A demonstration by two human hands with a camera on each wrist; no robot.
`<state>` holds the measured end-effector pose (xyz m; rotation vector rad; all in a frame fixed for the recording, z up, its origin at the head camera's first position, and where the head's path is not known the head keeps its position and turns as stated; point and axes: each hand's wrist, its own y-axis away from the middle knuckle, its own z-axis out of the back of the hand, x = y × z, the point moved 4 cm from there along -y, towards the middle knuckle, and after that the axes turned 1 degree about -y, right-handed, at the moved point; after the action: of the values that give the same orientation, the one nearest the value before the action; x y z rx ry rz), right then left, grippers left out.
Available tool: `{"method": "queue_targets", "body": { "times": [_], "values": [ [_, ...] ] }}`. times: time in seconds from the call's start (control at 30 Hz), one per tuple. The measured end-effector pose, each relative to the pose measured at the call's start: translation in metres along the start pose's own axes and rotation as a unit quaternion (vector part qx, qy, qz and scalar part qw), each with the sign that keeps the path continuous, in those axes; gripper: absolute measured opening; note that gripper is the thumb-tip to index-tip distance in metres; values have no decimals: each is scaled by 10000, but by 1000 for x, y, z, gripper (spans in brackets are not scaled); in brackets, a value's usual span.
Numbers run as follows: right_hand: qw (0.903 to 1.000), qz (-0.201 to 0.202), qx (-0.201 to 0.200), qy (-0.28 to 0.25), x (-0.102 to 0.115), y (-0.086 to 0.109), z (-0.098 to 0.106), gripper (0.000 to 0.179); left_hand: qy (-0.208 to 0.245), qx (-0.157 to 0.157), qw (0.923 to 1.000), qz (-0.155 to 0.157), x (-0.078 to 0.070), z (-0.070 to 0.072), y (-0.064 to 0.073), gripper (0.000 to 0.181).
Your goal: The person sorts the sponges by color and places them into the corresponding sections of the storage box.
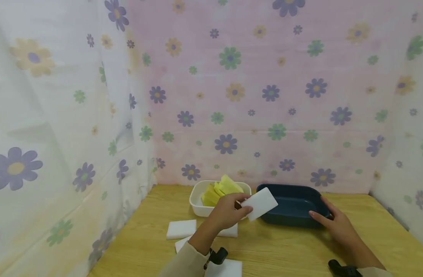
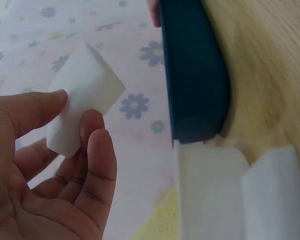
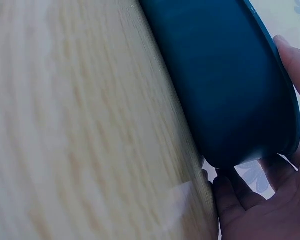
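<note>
My left hand [image 1: 228,211] pinches a flat white sponge block [image 1: 261,204] between thumb and fingers. It holds the block tilted in the air, by the near left end of a dark blue tub [image 1: 291,220]. The left wrist view shows the thumb on one face of the white block [image 2: 82,82] and fingertips at its lower edge. On the tub's right end is my right hand [image 1: 339,227], its thumb at the rim and its fingers bent around the outside wall. In the right wrist view the tub [image 3: 230,85] stands on the table, partly covering the fingers.
Left of the blue tub stands a white tub [image 1: 197,207] with several yellow pieces [image 1: 229,185] inside. More white blocks [image 1: 181,229] lie on the wooden table [image 1: 277,254] around my left forearm. A flowered curtain [image 1: 253,154] hangs behind the table and along both sides.
</note>
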<state>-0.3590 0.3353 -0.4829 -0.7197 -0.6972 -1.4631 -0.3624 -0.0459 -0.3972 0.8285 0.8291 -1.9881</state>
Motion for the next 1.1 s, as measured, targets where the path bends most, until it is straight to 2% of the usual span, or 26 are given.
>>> {"method": "queue_targets", "body": {
  "times": [0.2, 0.3, 0.4, 0.57, 0.77, 0.9, 1.1],
  "values": [
    [9997, -60, -18, 231, -1, -1, 5, 99, 842, -137, 9964, -17, -23, -2, -20, 38],
    [9996, -103, -7, 279, -3, 0, 7, 98, 1207, -317, 9922, -12, -36, -2, -29, 35],
    [9996, -85, -11, 254, -3, 1, 8, 96, 1604, -598, 9851, 157, -39, -4, -35, 28],
    [10000, 51, -36, 56, -4, 2, 3, 96, 2052, -1128, 9715, 369, -30, -12, -38, 24],
    [9998, 119, -38, -138, -3, 0, -1, 97, 2225, -1532, 9618, 455, -15, -18, -40, 23],
    [9997, 119, 0, -199, -1, -1, -2, 96, 2339, -1558, 9577, 622, -7, -20, -42, 21],
    [9997, 131, -33, -188, -1, -3, -2, 97, 2254, -1453, 9584, 976, 5, -27, -45, 20]
  ]
}}
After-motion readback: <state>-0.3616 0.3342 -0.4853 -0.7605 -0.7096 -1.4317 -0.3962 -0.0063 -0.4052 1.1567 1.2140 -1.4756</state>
